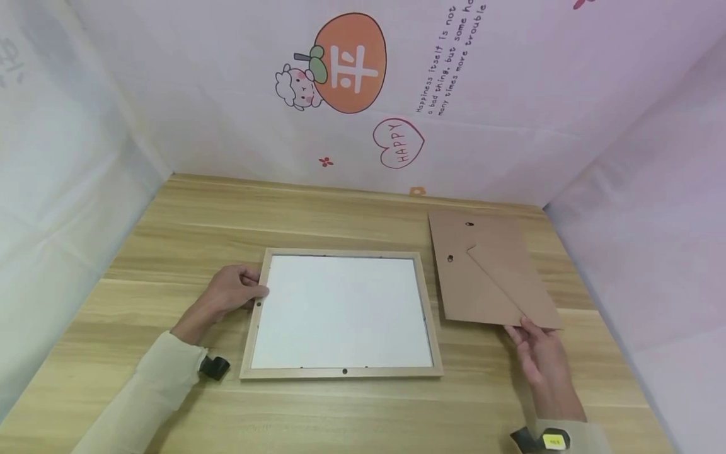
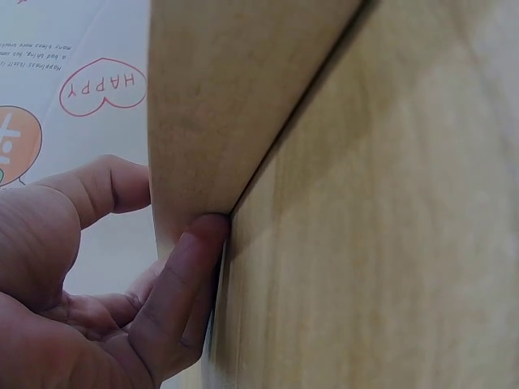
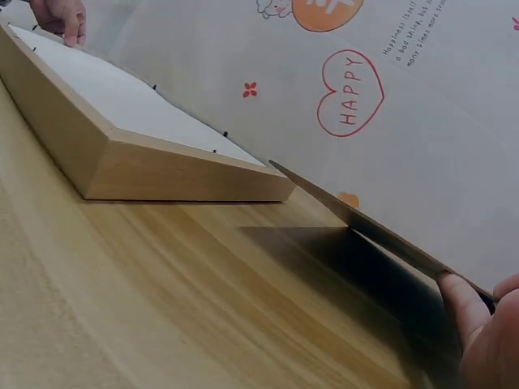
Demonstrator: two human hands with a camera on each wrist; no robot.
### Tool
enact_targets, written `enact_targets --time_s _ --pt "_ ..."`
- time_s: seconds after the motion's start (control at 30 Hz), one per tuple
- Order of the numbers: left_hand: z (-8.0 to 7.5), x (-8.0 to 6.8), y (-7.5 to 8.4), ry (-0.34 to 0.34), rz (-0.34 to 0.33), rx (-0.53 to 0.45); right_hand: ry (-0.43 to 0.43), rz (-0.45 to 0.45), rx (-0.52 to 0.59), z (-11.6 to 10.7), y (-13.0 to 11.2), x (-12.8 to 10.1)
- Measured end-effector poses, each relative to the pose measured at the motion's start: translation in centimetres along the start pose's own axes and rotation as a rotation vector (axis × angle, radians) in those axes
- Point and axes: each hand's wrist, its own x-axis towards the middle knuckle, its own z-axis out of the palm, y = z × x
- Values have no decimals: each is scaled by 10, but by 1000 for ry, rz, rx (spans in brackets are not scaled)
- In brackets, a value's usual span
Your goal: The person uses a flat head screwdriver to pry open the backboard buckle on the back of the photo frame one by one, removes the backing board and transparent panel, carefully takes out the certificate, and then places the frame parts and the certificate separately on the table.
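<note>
A light wooden picture frame (image 1: 345, 373) lies on the table with a white sheet (image 1: 346, 312) inside it. Small dark tabs stick up along its inner edge. My left hand (image 1: 229, 290) grips the frame's left side, thumb on top and fingers against the outer edge, as the left wrist view shows. To the right, my right hand (image 1: 539, 353) pinches the near edge of a brown backing board (image 1: 488, 277), thumb above and fingers beneath. In the right wrist view the board (image 3: 389, 239) is tilted above the table, casting a shadow. Two small metal hangers and a stand flap show on its upper face.
The wood-grain table (image 1: 283, 416) ends at a printed white cloth wall (image 1: 227, 94) behind, with more cloth at both sides. A black wrist strap piece (image 1: 214, 367) sits at the left cuff, another device (image 1: 553, 439) at the right cuff.
</note>
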Motion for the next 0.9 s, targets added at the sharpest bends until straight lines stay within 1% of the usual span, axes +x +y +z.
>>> enact_targets --time_s 0.07,0.2,0.33,0.47,0.57,0.77,0.9 --pt "0 0 0 0 -2 4 49 29 -39 0 0 -4" --pt "1 0 -1 1 0 6 174 101 -131 3 1 -10" --pt "1 0 -2 -4 9 7 263 163 -192 7 1 -14" --pt "0 1 -2 -5 10 7 283 212 -322 7 2 -17" --pt "0 1 -2 -7 10 5 289 229 -393 7 2 -19" --pt "1 1 -2 -7 -1 -4 284 215 -426 6 3 -24" --pt "1 2 -2 -13 3 -5 280 252 -469 4 2 -29"
